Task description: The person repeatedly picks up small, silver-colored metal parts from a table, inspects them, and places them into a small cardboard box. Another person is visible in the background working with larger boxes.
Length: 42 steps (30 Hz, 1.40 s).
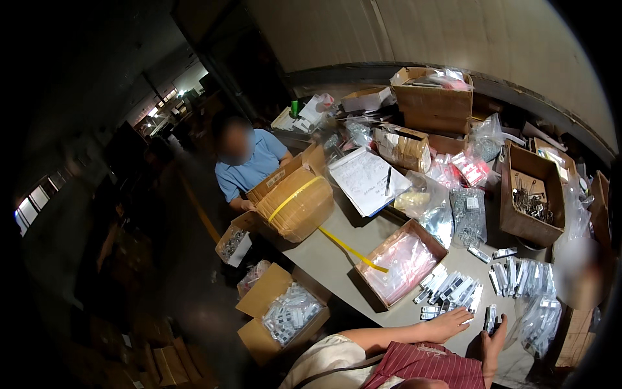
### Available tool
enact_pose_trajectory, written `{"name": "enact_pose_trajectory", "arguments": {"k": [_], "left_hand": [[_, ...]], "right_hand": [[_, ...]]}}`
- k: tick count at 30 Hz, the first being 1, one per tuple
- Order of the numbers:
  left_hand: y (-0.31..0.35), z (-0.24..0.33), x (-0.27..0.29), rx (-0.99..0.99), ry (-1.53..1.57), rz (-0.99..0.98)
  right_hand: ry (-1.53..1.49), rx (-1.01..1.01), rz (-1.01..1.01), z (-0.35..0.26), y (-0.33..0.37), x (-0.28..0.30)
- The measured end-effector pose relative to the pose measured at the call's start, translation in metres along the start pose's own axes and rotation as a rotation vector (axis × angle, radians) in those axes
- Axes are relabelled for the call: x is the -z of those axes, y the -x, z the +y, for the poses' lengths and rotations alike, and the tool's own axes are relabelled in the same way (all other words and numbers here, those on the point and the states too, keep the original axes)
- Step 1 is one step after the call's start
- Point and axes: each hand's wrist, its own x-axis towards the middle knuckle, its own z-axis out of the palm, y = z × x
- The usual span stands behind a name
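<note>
My left hand point(447, 326) lies low over the grey table point(327, 262), fingers apart, at the near edge of a pile of small silver-and-black metal parts point(453, 290). Whether its fingertips touch a part cannot be made out. To its right, my right hand point(495, 340) grips one slim silver-and-black part point(490, 318), held upright. Beyond that hand, more such parts in clear plastic wrapping point(526, 279) lie side by side, with another wrapped bunch point(540, 324) nearer me. Two loose ones sit farther back.
An open box of clear plastic bags point(405, 262) borders the pile, a yellow strap point(353, 247) over its rim. Behind lie a clipboard point(369, 178) and a carton of metal pieces point(534, 194). A co-worker in blue point(249, 162) touches a large carton point(298, 204). A box of wrapped parts point(256, 301) stands left.
</note>
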Motion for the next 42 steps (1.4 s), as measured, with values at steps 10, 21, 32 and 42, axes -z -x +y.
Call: {"name": "enact_pose_trajectory", "arguments": {"k": [10, 21, 32, 42], "left_hand": [[-0.011, 0.008, 0.019, 0.380, 0.479, 0.195], [-0.020, 0.013, 0.019, 0.575, 1.215, 0.211], [-0.027, 0.016, 0.038, 0.769, 1.356, 0.405], [-0.040, 0.043, 0.090, 0.918, 1.262, 0.388]], "right_hand": [[-1.096, -0.595, -0.430, -0.074, 0.024, 0.013], [-1.167, -0.402, -0.579, -0.111, 0.035, 0.025], [-0.843, -0.303, -0.663, -0.121, 0.027, 0.017], [-1.084, -0.457, -0.571, -0.150, 0.026, 0.029]]}}
